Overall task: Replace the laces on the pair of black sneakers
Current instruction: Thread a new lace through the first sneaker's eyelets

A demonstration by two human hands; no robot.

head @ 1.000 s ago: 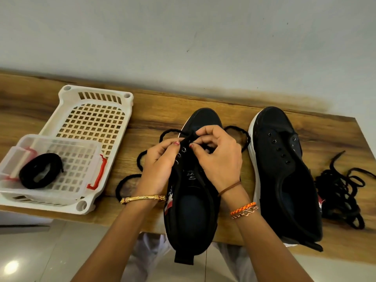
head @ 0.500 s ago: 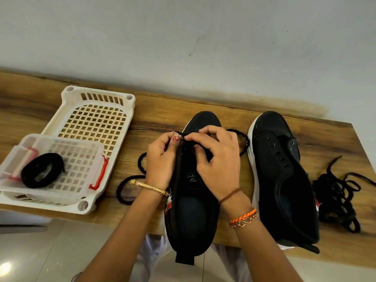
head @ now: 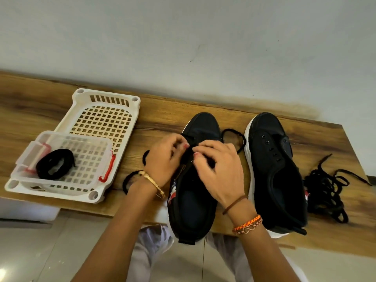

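Here, 2 black sneakers are seen standing side by side on a wooden bench, toes pointing to the far wall. The left sneaker is worked on by both hands, and its heel overhangs the near edge of the bench. The left hand is curled over the left side of the eyelet area, with thumb and forefinger pinched on a black lace. The right hand is curled over the tongue, its fingertips pinched at the same lace just beside those of the left hand. Loops of this lace are laid on the bench to the left of the shoe and between the 2 shoes at the far end. The right sneaker is left unlaced, its eyelets bare, and is not touched by either hand. A tangled pile of black laces is laid on the bench just to the right of it. At the left end of the bench a white plastic basket is placed, and a clear box with red clips is set in its near part; a coiled black lace is held in that box.
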